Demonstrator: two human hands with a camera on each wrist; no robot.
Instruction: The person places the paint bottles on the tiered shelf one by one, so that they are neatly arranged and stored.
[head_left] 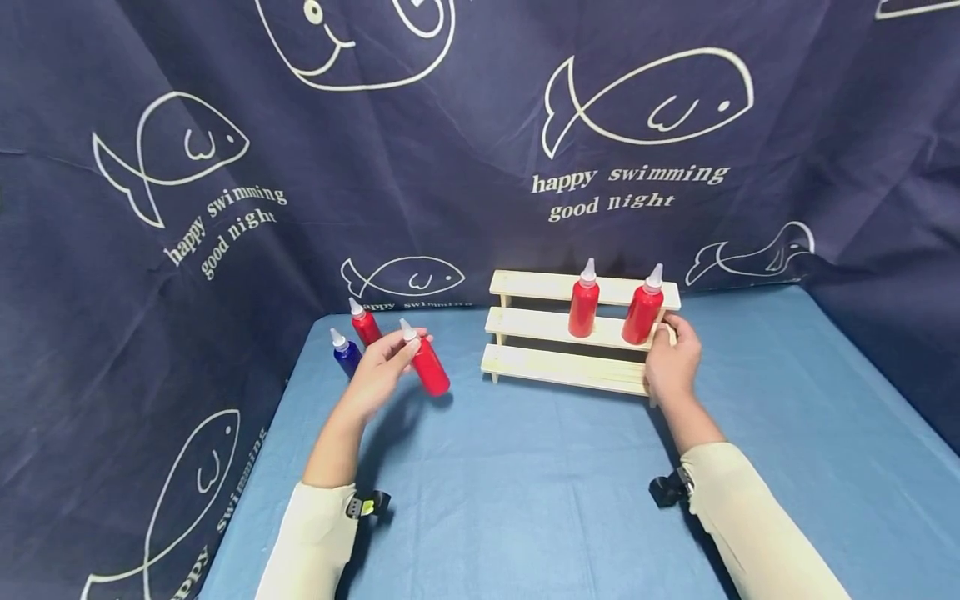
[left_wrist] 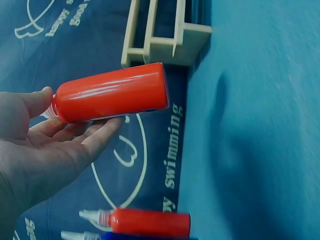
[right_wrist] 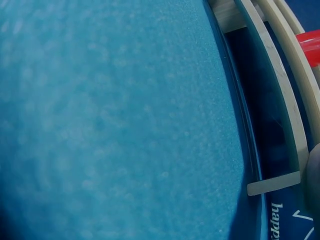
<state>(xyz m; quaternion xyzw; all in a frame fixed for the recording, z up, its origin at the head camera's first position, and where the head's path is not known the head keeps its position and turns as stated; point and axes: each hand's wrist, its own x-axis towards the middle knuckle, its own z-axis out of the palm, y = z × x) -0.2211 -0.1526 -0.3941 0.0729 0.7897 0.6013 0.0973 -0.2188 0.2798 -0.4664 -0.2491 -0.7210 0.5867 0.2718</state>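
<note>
My left hand (head_left: 377, 377) pinches a red squeeze bottle (head_left: 431, 372) near its neck, thumb on one side and fingers beneath. The bottle is tilted, its pale pointed nozzle up and its base raised over the table; the left wrist view shows the bottle (left_wrist: 112, 94) close up. At the right end of a three-tier wooden rack (head_left: 540, 363), my right hand (head_left: 672, 360) grips the side frame. Two more red bottles (head_left: 583, 308) stand upright on the rack's middle step, towards the right. Only a sliver of the right hand shows in the right wrist view, beside the rack (right_wrist: 282, 80).
Behind my left hand, another red bottle (head_left: 365, 325) and a blue bottle (head_left: 346, 357) stand at the table's left, partly hidden by the hand. A blue cloth covers the table (head_left: 510, 492). Dark curtain fabric (head_left: 480, 167) with white fish drawings hangs behind the rack.
</note>
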